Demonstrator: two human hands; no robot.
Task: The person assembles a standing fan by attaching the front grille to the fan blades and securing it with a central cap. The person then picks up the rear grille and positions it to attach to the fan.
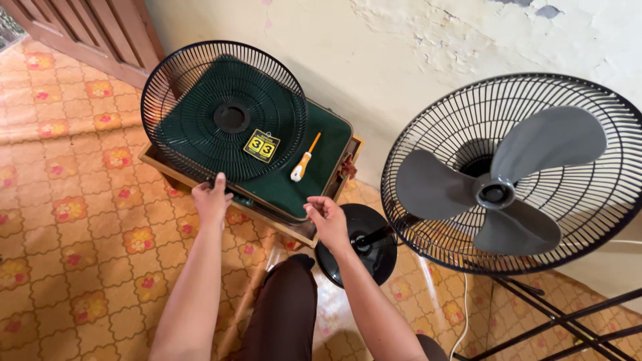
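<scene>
While the left hand [212, 199] pinches the rim of the round black wire fan guard [224, 110] lying on the green-topped low table [328, 144], right hand [326, 217] hovers half-curled, empty, near the table edge.

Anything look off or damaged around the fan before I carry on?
The front grille is off the fan and lies on the green stool, so the grey blades are bare. Left hand touches its rim. Wall paint is peeling.
</scene>
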